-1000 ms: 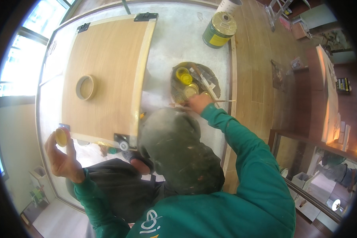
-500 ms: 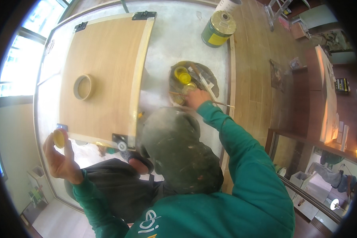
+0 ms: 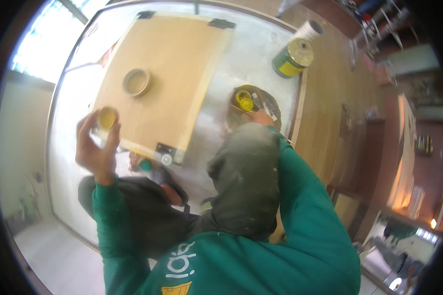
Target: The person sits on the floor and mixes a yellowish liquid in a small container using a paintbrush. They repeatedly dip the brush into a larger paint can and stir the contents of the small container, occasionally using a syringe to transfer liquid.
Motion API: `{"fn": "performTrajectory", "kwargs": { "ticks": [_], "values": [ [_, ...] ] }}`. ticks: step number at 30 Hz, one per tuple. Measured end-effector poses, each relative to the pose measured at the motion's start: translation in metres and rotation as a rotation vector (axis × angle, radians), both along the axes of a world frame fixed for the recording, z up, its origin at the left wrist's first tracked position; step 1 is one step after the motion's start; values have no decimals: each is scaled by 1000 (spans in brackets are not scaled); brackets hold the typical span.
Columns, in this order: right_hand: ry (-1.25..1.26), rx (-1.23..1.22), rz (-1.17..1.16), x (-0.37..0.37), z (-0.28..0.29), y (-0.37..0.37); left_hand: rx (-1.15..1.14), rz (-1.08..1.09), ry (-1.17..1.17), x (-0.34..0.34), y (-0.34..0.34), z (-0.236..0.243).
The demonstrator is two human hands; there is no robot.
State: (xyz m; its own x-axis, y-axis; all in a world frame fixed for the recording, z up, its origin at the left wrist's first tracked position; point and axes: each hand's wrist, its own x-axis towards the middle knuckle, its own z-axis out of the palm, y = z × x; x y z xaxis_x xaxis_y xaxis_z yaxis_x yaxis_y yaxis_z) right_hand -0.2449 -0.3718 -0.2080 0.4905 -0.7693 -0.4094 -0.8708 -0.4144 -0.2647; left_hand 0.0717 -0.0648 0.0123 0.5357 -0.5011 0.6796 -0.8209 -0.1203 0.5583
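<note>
My left hand (image 3: 97, 150) is raised beside the near left part of a pale wooden panel (image 3: 167, 93). Its thumb and fingers grip the rim of a small round cup-like piece (image 3: 107, 118), yellowish inside. On the panel rests a larger round ring-shaped piece (image 3: 137, 82). My right hand (image 3: 262, 118) reaches over a dark round tray (image 3: 273, 101) on the right, closed around what looks like a thin brush (image 3: 240, 109). My knee hides part of that hand. Two small yellow cups (image 3: 243, 97) stand in the tray along with sticks or brushes.
A green and yellow metal can (image 3: 291, 59) and a white cylinder (image 3: 310, 30) stand beyond the tray. Black brackets (image 3: 170, 151) sit at the panel's corners. My bent knee (image 3: 248, 172) rises between panel and tray. A wooden floor (image 3: 330, 98) lies to the right.
My left hand has moved up and right with the round piece. My right hand stays at the tray, now partly behind my knee. The whole view has shifted and blurred.
</note>
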Motion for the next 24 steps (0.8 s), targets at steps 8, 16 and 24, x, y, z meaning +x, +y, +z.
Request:
{"fn": "performTrajectory", "kwargs": {
  "ticks": [8, 16, 24],
  "values": [
    [109, -1, 88, 13, 29, 25, -30, 3, -12, -2, 18, -1],
    [163, -55, 121, 10, 3, 17, -23, -21, -3, 3, 25, -5],
    [-33, 15, 169, -17, -3, 27, 55, -24, -13, 1, 29, 0]
  ]
}}
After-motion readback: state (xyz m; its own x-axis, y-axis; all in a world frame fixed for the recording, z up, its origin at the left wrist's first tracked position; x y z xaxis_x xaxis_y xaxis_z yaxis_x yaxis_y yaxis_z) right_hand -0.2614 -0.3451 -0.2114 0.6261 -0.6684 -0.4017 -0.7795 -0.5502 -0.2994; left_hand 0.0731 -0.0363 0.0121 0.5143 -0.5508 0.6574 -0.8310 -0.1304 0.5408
